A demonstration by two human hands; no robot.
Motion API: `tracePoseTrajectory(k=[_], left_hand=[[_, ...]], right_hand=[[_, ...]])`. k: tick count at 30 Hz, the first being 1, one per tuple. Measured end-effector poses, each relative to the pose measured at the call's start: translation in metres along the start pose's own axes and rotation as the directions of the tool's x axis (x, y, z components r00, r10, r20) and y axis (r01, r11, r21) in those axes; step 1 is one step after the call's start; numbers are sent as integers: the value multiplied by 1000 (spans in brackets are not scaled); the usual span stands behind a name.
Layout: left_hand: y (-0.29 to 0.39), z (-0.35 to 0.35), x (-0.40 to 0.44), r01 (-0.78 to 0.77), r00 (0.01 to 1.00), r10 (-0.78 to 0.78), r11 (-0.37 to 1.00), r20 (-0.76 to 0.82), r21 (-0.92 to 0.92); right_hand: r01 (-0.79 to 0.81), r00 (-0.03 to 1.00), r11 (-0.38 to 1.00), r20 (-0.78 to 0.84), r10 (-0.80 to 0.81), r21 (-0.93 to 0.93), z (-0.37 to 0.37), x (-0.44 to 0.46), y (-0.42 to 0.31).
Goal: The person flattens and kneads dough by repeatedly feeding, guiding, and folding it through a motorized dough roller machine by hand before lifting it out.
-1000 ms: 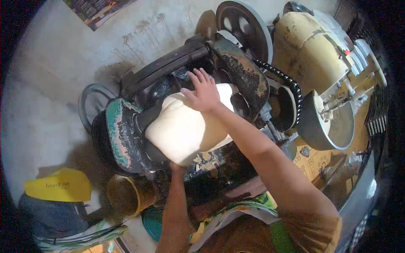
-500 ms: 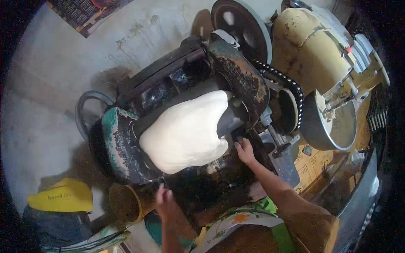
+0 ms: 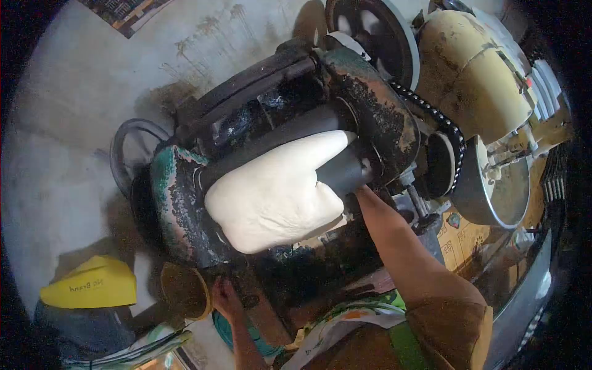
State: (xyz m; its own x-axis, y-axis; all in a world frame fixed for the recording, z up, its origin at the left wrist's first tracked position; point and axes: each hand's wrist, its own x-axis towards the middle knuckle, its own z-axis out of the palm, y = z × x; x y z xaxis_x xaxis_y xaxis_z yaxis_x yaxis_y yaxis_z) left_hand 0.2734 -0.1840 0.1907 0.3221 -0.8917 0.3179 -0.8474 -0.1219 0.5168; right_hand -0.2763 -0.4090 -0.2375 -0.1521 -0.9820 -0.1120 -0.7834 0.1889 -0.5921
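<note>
A large slab of white dough (image 3: 271,197) lies across the dark metal rollers (image 3: 339,172) of an old machine with chipped green end housings (image 3: 176,203). Its right edge splits into two lobes, with bare roller between them. My right forearm reaches in at the right end of the rollers, and the right hand is hidden beneath the roller. Low in front of the machine's left end is my left hand (image 3: 226,297), away from the dough, dim and blurred, so its fingers cannot be made out.
A chain (image 3: 431,111) and large wheel (image 3: 376,37) flank the machine's right side. Beyond stands a cream mixer (image 3: 475,74) with a metal bowl (image 3: 515,197). At lower left are a brown bucket (image 3: 185,291) and a yellow No Brand bag (image 3: 92,283).
My right hand has left the dough's top and gone down behind the roller's right end. My left hand has moved from the dough's lower edge down and left. The dough's right edge has split into lobes.
</note>
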Motion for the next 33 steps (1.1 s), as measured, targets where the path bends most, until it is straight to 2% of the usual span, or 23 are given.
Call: tracePoseTrajectory(k=[1, 3, 5, 6, 7, 8, 9, 12, 13, 15, 16, 17, 19, 20, 21, 22, 23, 24, 25, 28, 29, 32, 33], left_hand=[[0, -2, 0, 38, 999, -37, 999, 34, -33], [3, -4, 2, 116, 989, -105, 988, 101, -100], [12, -10, 5, 87, 991, -79, 994, 106, -72], [18, -13, 7, 54, 992, -49, 998, 113, -44], [21, -15, 7, 22, 993, -20, 1000, 120, -17], [23, -14, 7, 27, 993, -25, 1000, 113, -16], [24, -12, 6, 42, 995, -37, 998, 94, -49], [21, -3, 4, 73, 997, -67, 990, 48, -121], [18, 0, 6, 33, 999, -29, 988, 29, -148], [13, 1, 5, -48, 999, 48, 980, -3, -194], [16, -1, 5, -45, 999, 44, 980, -6, -196], [20, -2, 7, -21, 1000, 23, 979, 9, -205], [26, -6, 7, 27, 999, -19, 975, 37, -220], [25, -7, 6, 27, 999, -21, 974, 32, -223], [25, -6, 6, 14, 1000, -11, 974, 12, -226], [23, -6, 6, 1, 1000, -3, 974, -6, -228], [23, -5, 6, -8, 1000, 3, 973, -25, -229], [23, -6, 5, -3, 1000, -4, 973, -28, -231], [25, -7, 5, 15, 1000, -18, 973, -14, -229], [24, -7, 6, 53, 999, -50, 972, 20, -227], [20, -3, 6, 75, 997, -70, 961, 27, -265], [15, -1, 6, 117, 993, -110, 935, 41, -336], [18, -3, 6, 121, 993, -114, 946, 42, -300]], right_hand=[[-8, 1000, 999, -15, 8, 51, -7, 2, 17], [-16, 999, 988, -49, 24, 151, 32, -52, 4], [-16, 996, 968, -77, 36, 252, 42, -82, 17], [-10, 997, 968, -74, 29, 252, 9, -107, -21], [-115, 993, 817, 46, 108, 565, -21, -132, -57], [-233, 972, 561, 187, 140, 794, -64, -157, -115], [-231, 973, 564, 190, 131, 793, -84, -173, -142], [-328, 934, 140, 298, 199, 934, -118, -201, -191], [-327, 935, 147, 298, 191, 933, -118, -195, -201], [-355, 922, 300, 277, 272, 886, -120, -181, -218], [-367, 915, 372, 259, 311, 852, -120, -177, -220], [-365, 916, 378, 257, 307, 851, -115, -170, -217], [-175, 984, 801, 132, 120, 573, -64, -144, -180], [-43, 995, 927, 103, 5, 372, -52, -137, -173], [-34, 995, 928, 99, -3, 370, -78, -139, -200], [-97, 995, 752, 85, 55, 652, -107, -161, -223], [-138, 989, 490, 94, 113, 861, -136, -182, -251], [-155, 978, 172, 126, 167, 973, -170, -187, -288], [-157, 978, 178, 127, 165, 972, -181, -193, -293], [-151, 978, 358, 88, 187, 922, -203, -207, -304], [-153, 979, 361, 89, 186, 920, -219, -213, -317], [71, 997, 544, -82, -5, 836, -267, -224, -369], [73, 997, 545, -81, -8, 835, -270, -218, -368]])
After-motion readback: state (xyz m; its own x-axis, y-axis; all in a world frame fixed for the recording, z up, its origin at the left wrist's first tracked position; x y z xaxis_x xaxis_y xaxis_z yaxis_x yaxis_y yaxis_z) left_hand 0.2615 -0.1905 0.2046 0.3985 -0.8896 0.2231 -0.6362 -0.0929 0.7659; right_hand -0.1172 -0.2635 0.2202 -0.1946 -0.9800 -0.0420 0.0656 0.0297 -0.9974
